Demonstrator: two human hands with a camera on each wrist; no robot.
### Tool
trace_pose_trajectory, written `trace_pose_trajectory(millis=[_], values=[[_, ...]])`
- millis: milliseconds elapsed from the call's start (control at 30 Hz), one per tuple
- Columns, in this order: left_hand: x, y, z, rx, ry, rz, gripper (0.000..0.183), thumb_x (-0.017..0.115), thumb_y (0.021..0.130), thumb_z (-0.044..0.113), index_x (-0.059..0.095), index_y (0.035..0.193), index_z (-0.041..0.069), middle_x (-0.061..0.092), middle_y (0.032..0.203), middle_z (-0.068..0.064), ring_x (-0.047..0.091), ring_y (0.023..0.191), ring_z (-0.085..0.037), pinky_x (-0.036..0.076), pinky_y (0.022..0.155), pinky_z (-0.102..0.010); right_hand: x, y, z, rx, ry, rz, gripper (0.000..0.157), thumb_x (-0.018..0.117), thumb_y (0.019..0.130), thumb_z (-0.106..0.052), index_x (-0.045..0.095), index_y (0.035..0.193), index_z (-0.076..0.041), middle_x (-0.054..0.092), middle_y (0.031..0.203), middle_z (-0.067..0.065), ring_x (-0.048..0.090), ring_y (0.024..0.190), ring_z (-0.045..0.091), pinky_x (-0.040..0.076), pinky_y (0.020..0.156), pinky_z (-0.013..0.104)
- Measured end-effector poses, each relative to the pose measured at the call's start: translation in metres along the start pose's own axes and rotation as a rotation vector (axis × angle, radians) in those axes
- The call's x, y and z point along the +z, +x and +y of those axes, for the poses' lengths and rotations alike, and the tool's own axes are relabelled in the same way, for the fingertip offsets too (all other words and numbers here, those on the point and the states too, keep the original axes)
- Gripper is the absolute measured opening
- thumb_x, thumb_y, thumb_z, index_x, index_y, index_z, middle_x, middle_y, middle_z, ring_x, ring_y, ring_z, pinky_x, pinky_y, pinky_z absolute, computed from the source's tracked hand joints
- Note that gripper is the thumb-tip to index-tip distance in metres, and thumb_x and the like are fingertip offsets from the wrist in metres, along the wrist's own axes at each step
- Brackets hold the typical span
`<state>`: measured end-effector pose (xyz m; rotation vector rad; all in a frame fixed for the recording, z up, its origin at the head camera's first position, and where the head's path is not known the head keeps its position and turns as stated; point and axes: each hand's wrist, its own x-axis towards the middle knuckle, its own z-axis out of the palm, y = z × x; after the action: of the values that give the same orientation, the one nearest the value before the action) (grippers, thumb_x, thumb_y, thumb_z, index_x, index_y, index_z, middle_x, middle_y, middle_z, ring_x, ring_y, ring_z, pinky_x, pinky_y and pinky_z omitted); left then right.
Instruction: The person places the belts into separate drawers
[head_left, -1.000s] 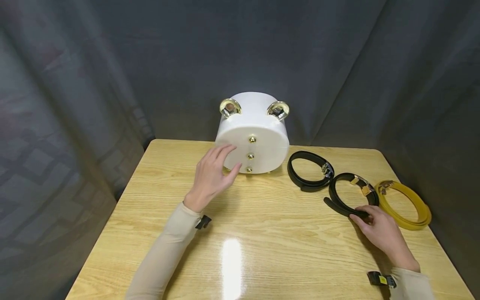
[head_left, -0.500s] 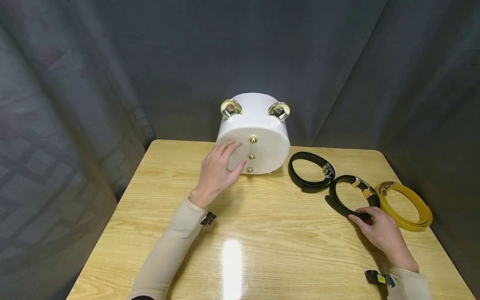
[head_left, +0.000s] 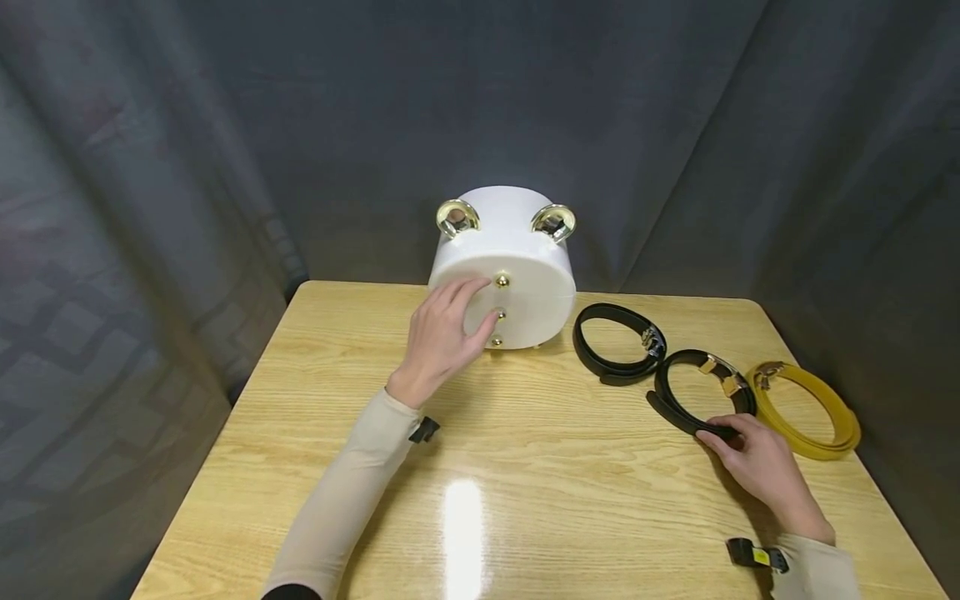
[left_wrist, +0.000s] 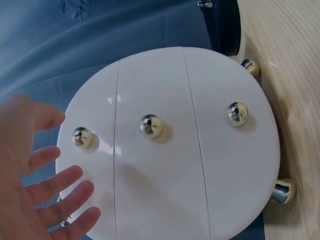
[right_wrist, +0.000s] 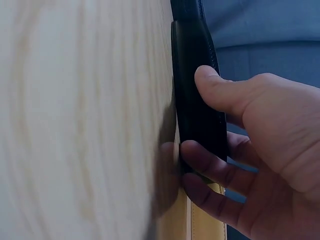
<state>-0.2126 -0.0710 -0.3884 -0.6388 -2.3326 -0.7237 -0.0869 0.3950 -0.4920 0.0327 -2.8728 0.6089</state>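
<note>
A white oval drawer cabinet [head_left: 536, 317] with gold knobs [left_wrist: 151, 126], ear-like gold rings and gold feet stands at the table's back. My left hand [head_left: 438, 342] hovers before its front, fingers spread and thumb apart. In the left wrist view that hand [left_wrist: 25, 185] holds nothing, its fingertips beside the upper drawer's knob [left_wrist: 82, 137]. At the right, my right hand [head_left: 768, 467] pinches the near side of a coiled black belt [head_left: 670, 414] with a gold buckle. In the right wrist view the thumb lies on the belt's outer face [right_wrist: 197, 120], fingers at its edge.
Another coiled black belt [head_left: 585, 346] with a silver buckle lies behind and left of the held one. A coiled yellow belt [head_left: 847, 421] lies to its right, near the wooden table's [head_left: 570, 500] right edge. Dark grey curtains [head_left: 375, 125] hang around the table.
My left hand has moved right and slightly forward across the cabinet's front, nearer the knobs. The right hand and the belts have stayed in place.
</note>
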Motion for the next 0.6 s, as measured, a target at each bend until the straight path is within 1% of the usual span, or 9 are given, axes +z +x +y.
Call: trace_pose_trajectory(millis=[100,233,300,367,467,533,600], values=[[0.002,0.003,0.001,-0.015,-0.011,-0.008,0.047,0.075,0.096,0.032,0.068,0.139,0.013,0.074,0.132,-0.008,0.071,0.119,-0.029,0.061,0.09,-0.045,0.0,0.0,0.0,0.004,-0.003,-0.001,0.032,0.084,0.093,-0.025,0.077,0.108,0.002,0.073,0.106,0.026,0.065,0.076,0.024,0.048,0.063,0.033],[0.004,0.005,0.001,-0.036,-0.014,-0.033,0.048,0.074,0.097,0.032,0.066,0.141,0.014,0.074,0.132,-0.009,0.071,0.119,-0.029,0.062,0.089,-0.045,0.0,-0.001,-0.002,0.023,-0.005,-0.011,0.036,0.084,0.093,-0.033,0.077,0.105,0.0,0.073,0.104,0.023,0.066,0.079,0.025,0.049,0.065,0.034],[0.006,0.006,0.001,-0.044,-0.009,-0.047,0.049,0.073,0.098,0.033,0.065,0.142,0.014,0.075,0.131,-0.009,0.072,0.116,-0.029,0.062,0.086,-0.045,-0.001,-0.001,-0.004,0.035,-0.009,-0.022,0.039,0.083,0.094,-0.037,0.076,0.104,-0.001,0.073,0.103,0.022,0.068,0.083,0.029,0.052,0.069,0.039],[0.007,0.007,0.001,-0.048,-0.008,-0.061,0.049,0.072,0.099,0.033,0.064,0.143,0.014,0.076,0.128,-0.009,0.074,0.109,-0.029,0.062,0.082,-0.044,-0.001,-0.001,-0.006,0.049,-0.014,-0.036,0.042,0.081,0.094,-0.041,0.076,0.104,0.0,0.073,0.104,0.022,0.068,0.087,0.034,0.053,0.073,0.047],[0.009,0.008,0.001,-0.052,-0.011,-0.08,0.048,0.071,0.1,0.034,0.063,0.144,0.015,0.077,0.123,-0.007,0.075,0.097,-0.028,0.061,0.074,-0.041,-0.003,0.0,-0.008,0.068,-0.014,-0.056,0.048,0.079,0.095,-0.046,0.075,0.106,0.002,0.072,0.108,0.026,0.069,0.095,0.043,0.053,0.08,0.059],[0.011,0.009,0.001,-0.051,-0.021,-0.086,0.048,0.07,0.101,0.034,0.063,0.145,0.015,0.078,0.122,-0.006,0.074,0.09,-0.026,0.059,0.07,-0.039,-0.004,0.0,-0.009,0.082,-0.015,-0.065,0.051,0.077,0.096,-0.048,0.074,0.107,0.002,0.071,0.11,0.028,0.068,0.098,0.047,0.052,0.083,0.062],[0.012,0.011,0.002,-0.048,-0.032,-0.086,0.047,0.069,0.101,0.033,0.064,0.144,0.015,0.079,0.121,-0.006,0.074,0.085,-0.025,0.058,0.067,-0.037,-0.004,0.001,-0.01,0.094,-0.019,-0.067,0.053,0.077,0.096,-0.05,0.074,0.107,0.001,0.071,0.112,0.029,0.067,0.1,0.048,0.051,0.084,0.063]])
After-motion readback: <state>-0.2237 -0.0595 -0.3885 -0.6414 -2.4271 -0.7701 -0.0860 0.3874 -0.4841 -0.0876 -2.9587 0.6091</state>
